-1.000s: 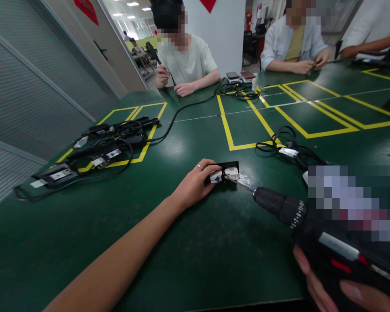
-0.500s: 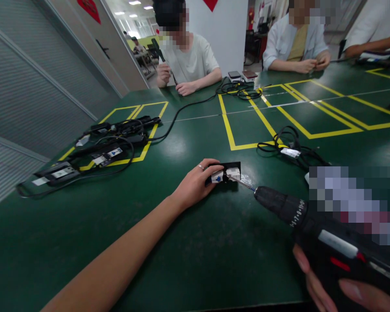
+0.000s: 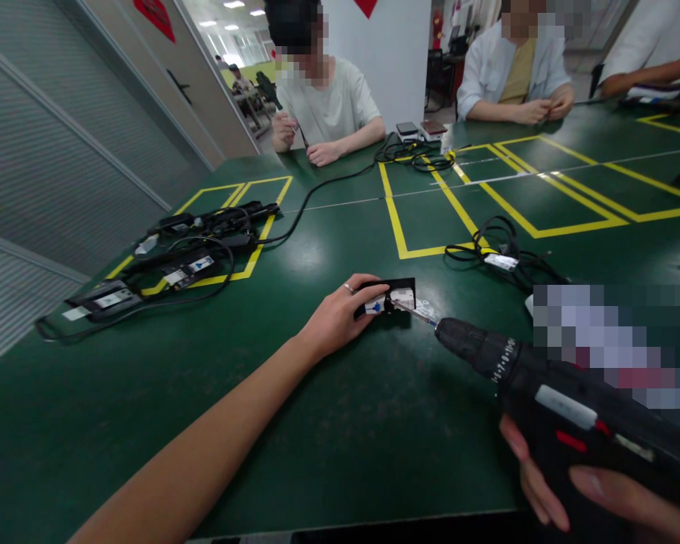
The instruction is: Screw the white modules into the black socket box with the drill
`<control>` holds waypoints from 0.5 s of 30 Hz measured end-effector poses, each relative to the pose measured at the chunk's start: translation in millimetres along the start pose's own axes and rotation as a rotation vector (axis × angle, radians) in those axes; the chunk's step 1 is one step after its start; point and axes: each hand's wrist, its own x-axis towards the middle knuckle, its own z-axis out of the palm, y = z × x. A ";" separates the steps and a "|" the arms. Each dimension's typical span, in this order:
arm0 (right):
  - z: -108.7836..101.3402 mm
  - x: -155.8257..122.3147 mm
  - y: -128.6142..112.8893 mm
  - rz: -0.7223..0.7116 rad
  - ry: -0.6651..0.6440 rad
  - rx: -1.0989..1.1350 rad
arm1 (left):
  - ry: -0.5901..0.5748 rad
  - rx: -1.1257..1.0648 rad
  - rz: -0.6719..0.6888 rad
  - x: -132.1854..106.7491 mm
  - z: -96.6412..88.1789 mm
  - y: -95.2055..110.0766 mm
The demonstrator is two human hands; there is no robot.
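My left hand (image 3: 340, 313), with a ring on one finger, is closed round the left end of a small black-and-white device (image 3: 403, 296) on the green table (image 3: 340, 446). A blue mark shows on the device's white face near my fingers. My right hand (image 3: 549, 472) grips a black cordless drill (image 3: 521, 370) by its handle, low at the right. The drill's long thin bit (image 3: 418, 311) slants left, and its tip meets the middle of the device. What the tip bears on is too small to make out.
Black adapters with cables (image 3: 204, 253) lie at the left, within yellow tape. A coiled cable with a white label (image 3: 502, 261) lies beyond the drill. Across the table one person (image 3: 334, 98) holds a dark tool; another person (image 3: 515, 83) sits farther right.
The drill and my right hand have shifted slightly left and up in view. The bit still meets the device, and my left hand keeps its hold.
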 end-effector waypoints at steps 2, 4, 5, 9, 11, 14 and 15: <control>-0.6 0.7 -0.2 -0.011 0.009 -0.013 | 0.004 -0.007 0.010 0.0 0.9 -1.2; -1.9 0.7 0.0 0.000 0.014 -0.006 | 0.014 -0.024 0.032 0.2 1.9 -2.6; -2.5 0.5 0.3 0.005 0.011 -0.001 | 0.019 -0.035 0.045 0.4 2.4 -3.3; -3.5 -1.0 2.4 0.028 0.005 0.005 | 0.024 -0.059 0.053 1.1 3.5 -4.6; -3.0 -2.1 3.3 0.029 0.014 0.017 | 0.016 -0.056 0.043 1.1 3.5 -4.6; -1.9 -3.9 3.5 0.013 0.040 0.035 | 0.007 -0.052 0.038 0.8 3.0 -4.1; -2.0 -4.3 3.4 0.010 0.044 0.036 | 0.007 -0.051 0.037 0.8 2.8 -3.9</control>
